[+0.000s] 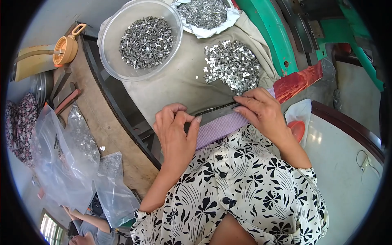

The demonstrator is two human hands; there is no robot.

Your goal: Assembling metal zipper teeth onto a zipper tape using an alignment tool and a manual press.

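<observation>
A narrow dark strip [216,108] with a row of small marks along its edge lies between my hands, above a purple checked cloth band [220,128] at my lap. At its left end, my left hand [175,128] is closed, thumb and forefinger pinching the strip. My right hand [261,109] is also closed, its fingertips at the strip's right end; whether a small piece is between them is hidden. Just beyond my right fingers, small shiny metal pieces [234,65] lie in a loose pile on a beige cloth [163,96].
A clear plastic bowl [107,61] of small metal parts stands far left, beside a lined bowl of thin metal pins [204,14]. Green machine framing [265,32] borders the right. Plastic bags [61,159] and an orange container [65,51] are at left. Another person's arm [92,220] shows lower left.
</observation>
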